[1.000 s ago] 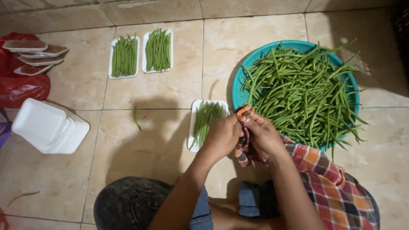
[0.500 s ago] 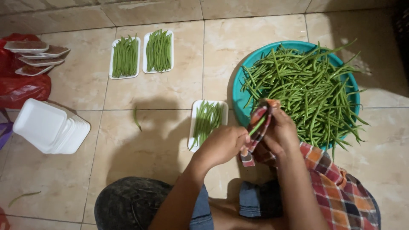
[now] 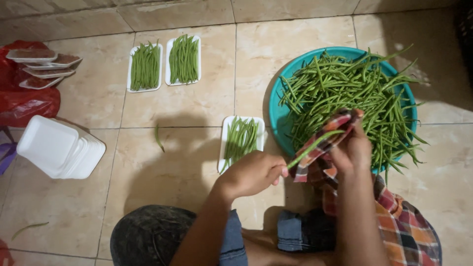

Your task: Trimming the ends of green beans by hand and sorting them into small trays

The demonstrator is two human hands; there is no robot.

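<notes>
I see a floor of large beige marbled tiles with thin grey grout lines filling the whole frame. Light falls from above, throwing a soft shadow across the middle tiles, while the upper right corner of the frame sinks into darkness.

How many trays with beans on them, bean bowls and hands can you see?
White trays with green beans: 3 (far left one, the one beside it, near one)
Teal bowls of green beans: 1
Hands: 2 (left hand, right hand, sharing one green bean)
Total: 6
</notes>
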